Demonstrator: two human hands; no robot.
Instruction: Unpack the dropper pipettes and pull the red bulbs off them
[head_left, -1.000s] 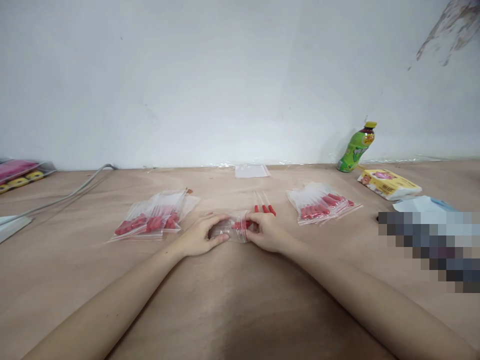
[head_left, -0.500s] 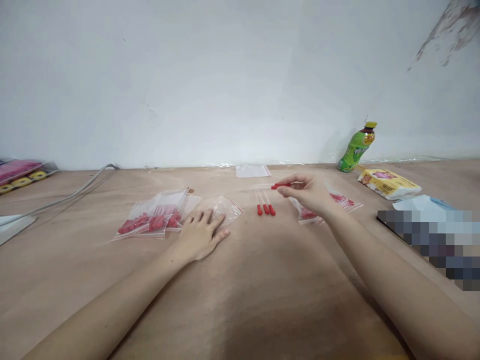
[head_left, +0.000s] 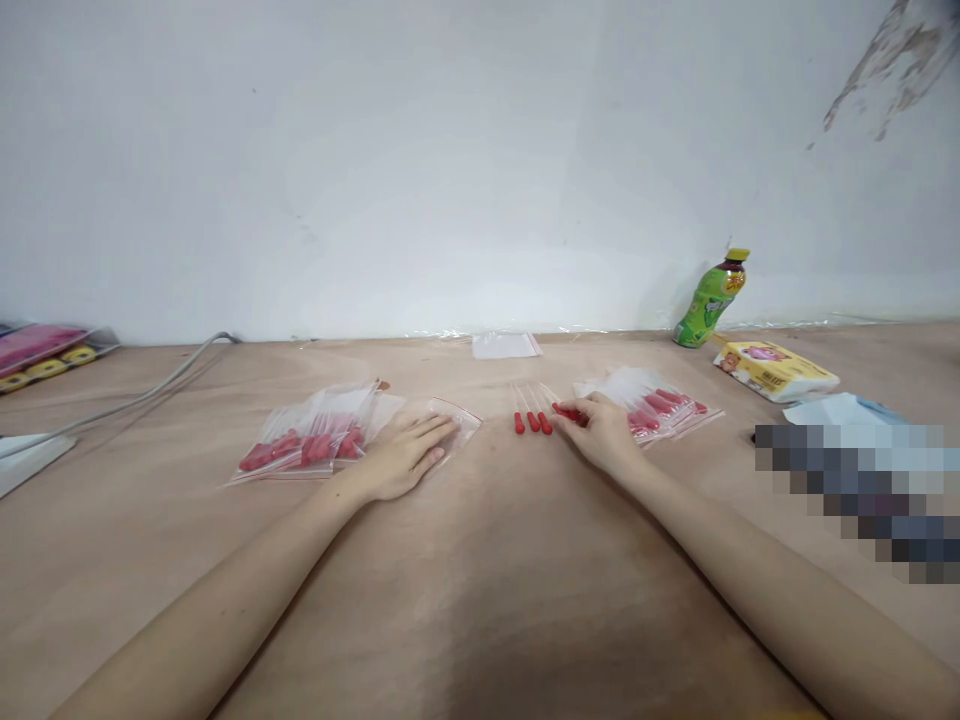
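Observation:
My left hand (head_left: 405, 455) lies flat, fingers stretched out, over a clear zip bag (head_left: 466, 428). My right hand (head_left: 609, 435) is closed in a pinch on a small red-handled tool (head_left: 571, 413) with a thin pale shaft. It holds the tool low at the table, right of a row of three similar red-handled tools (head_left: 533, 421), whose shafts point away from me. Left of my left hand is a pile of zip bags (head_left: 304, 440) with red-handled pieces inside. More filled zip bags (head_left: 664, 405) lie just beyond my right hand, partly hidden by it.
A flat zip bag (head_left: 506, 346) lies near the wall. At the right stand a green bottle (head_left: 711, 302) and a yellow tissue pack (head_left: 776, 370), with a blurred-out dark item (head_left: 862, 480) closer. A grey cable (head_left: 172, 375) and pink-and-yellow packages (head_left: 45, 355) are at the left.
My right hand has come down and nearer with the red-handled tool, from above the row to its right side. The fingers of my left hand have drawn closer together on the bag.

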